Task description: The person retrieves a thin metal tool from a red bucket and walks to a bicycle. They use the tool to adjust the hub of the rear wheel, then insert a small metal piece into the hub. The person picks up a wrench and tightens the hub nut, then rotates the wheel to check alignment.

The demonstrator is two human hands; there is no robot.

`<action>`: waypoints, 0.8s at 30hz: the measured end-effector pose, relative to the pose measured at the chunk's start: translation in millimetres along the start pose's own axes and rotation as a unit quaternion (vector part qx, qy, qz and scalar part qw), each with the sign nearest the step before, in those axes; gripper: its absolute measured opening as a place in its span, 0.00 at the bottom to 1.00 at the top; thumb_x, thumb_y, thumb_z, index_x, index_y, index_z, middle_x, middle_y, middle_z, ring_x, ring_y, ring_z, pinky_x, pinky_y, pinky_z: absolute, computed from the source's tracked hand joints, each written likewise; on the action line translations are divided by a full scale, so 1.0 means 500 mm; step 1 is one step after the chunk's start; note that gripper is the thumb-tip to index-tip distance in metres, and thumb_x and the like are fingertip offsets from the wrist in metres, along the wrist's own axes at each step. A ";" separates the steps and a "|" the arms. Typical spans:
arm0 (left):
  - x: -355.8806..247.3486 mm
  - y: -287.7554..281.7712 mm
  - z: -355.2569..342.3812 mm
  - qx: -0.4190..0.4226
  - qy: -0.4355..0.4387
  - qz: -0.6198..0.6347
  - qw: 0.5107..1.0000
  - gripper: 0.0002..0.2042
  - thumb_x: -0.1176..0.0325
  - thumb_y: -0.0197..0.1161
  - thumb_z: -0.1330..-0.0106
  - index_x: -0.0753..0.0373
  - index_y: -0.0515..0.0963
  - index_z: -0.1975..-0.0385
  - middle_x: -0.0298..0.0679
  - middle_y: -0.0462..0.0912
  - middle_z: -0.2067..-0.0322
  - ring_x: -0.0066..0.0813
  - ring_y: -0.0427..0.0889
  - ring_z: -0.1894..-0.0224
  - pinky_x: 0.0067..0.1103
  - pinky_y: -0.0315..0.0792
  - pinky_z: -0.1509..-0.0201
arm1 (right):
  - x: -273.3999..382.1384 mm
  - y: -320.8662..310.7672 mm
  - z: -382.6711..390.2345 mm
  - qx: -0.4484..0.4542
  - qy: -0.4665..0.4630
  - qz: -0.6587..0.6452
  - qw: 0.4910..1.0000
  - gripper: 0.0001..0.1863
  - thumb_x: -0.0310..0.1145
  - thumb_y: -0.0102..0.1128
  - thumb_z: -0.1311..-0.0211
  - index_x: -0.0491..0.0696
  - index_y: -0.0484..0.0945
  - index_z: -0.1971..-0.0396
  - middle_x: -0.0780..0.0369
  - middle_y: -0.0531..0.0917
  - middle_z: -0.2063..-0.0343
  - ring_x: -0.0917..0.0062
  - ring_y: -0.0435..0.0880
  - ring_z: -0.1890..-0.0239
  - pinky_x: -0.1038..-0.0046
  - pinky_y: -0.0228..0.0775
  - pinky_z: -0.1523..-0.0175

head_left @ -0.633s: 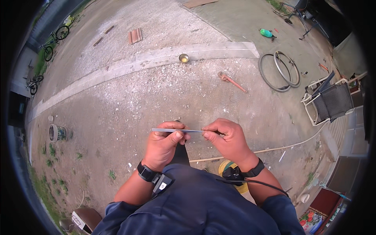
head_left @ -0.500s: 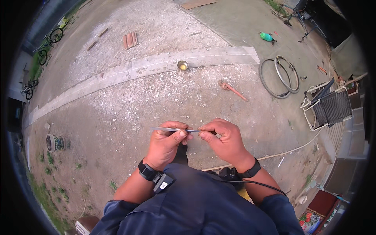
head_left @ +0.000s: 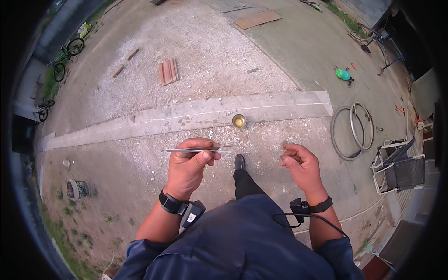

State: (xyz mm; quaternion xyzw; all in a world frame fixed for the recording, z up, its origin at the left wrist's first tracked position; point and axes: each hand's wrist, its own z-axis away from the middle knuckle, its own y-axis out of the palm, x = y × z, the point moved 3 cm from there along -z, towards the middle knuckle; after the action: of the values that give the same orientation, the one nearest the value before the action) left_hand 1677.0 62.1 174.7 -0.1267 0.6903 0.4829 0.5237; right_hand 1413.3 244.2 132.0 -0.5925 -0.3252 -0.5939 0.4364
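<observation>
My left hand (head_left: 186, 165) is closed around slim metal tweezers (head_left: 186, 150), its thumb in front and fingers behind. The joined end of the tweezers sticks out to the left; the two thin tips point right and stand apart. My right hand (head_left: 302, 167) is off to the right, away from the tweezers. Its fingers are curled, with thumb and forefinger close together; anything between them is too small to make out. On the ground ahead, a small metal bowl (head_left: 239, 121) with something yellowish inside stands by the pale concrete strip (head_left: 196, 114).
My shoe (head_left: 240, 162) is on the gravelly ground below the bowl. Bicycle wheel parts (head_left: 359, 126) and a folding chair (head_left: 401, 163) are at the right. A green bottle (head_left: 343, 74) lies farther off. Ridged reddish tiles (head_left: 168, 71) lie ahead; a bucket (head_left: 77, 190) stands at the left.
My right hand has let go of the tweezers' tips and moved right. The tips have spread apart. The view has shifted, my shoe has appeared, and the red pipe wrench is now covered by my right hand.
</observation>
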 end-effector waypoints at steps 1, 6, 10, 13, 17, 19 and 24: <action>-0.011 -0.006 -0.061 -0.007 0.011 -0.012 1.000 0.09 0.74 0.69 0.32 0.67 0.81 0.54 0.49 0.86 0.55 0.34 0.88 0.59 0.23 0.79 0.59 | -0.004 -0.013 -0.069 -0.006 -0.003 -0.008 1.000 0.17 0.26 0.63 0.29 0.40 0.77 0.43 0.61 0.83 0.61 0.80 0.84 0.62 0.74 0.81 0.53; -0.059 -0.042 -0.313 -0.024 0.038 -0.074 0.996 0.09 0.76 0.69 0.32 0.67 0.80 0.55 0.49 0.86 0.56 0.33 0.88 0.60 0.23 0.79 0.60 | 0.021 -0.046 -0.366 -0.007 0.011 -0.009 1.000 0.17 0.27 0.63 0.28 0.40 0.77 0.43 0.61 0.84 0.62 0.80 0.84 0.62 0.76 0.80 0.54; -0.092 -0.084 -0.522 -0.070 0.038 -0.087 0.993 0.06 0.78 0.67 0.31 0.67 0.80 0.57 0.49 0.85 0.58 0.33 0.88 0.61 0.23 0.78 0.60 | 0.053 -0.047 -0.601 0.018 0.008 0.015 1.000 0.18 0.26 0.65 0.30 0.39 0.77 0.43 0.62 0.85 0.63 0.81 0.84 0.62 0.76 0.79 0.55; -0.100 -0.130 -0.702 -0.059 0.043 -0.107 0.992 0.06 0.78 0.66 0.31 0.67 0.80 0.57 0.48 0.85 0.58 0.34 0.88 0.60 0.23 0.78 0.59 | 0.055 -0.056 -0.781 0.010 0.005 -0.001 1.000 0.19 0.25 0.66 0.31 0.39 0.77 0.43 0.62 0.85 0.63 0.81 0.84 0.62 0.76 0.79 0.53; -0.103 -0.218 -0.974 -0.050 0.016 -0.138 0.989 0.08 0.74 0.68 0.31 0.65 0.79 0.56 0.46 0.84 0.57 0.32 0.86 0.61 0.23 0.77 0.61 | 0.051 -0.072 -1.041 -0.022 0.013 0.026 0.999 0.18 0.24 0.64 0.31 0.40 0.77 0.43 0.62 0.84 0.63 0.81 0.84 0.62 0.76 0.79 0.53; -0.118 -0.250 -1.118 -0.053 0.012 -0.140 0.989 0.07 0.75 0.68 0.32 0.65 0.80 0.57 0.46 0.85 0.59 0.32 0.86 0.62 0.24 0.77 0.61 | 0.057 -0.087 -1.168 -0.054 0.023 0.003 0.998 0.18 0.25 0.64 0.30 0.40 0.77 0.43 0.62 0.84 0.62 0.81 0.84 0.62 0.76 0.79 0.54; -0.186 -0.264 -1.465 -0.033 -0.007 -0.153 0.988 0.06 0.76 0.68 0.31 0.66 0.81 0.58 0.46 0.86 0.59 0.32 0.88 0.61 0.23 0.79 0.60 | 0.103 -0.156 -1.405 -0.129 0.043 -0.009 0.991 0.18 0.28 0.64 0.30 0.41 0.77 0.43 0.62 0.84 0.62 0.80 0.85 0.63 0.76 0.80 0.55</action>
State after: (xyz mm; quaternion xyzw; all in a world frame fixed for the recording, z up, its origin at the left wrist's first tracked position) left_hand 1365.9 -620.2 171.8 -0.2445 0.6432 0.4201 0.5916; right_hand 1052.1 -365.5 132.6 -0.6143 -0.2325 -0.6599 0.3647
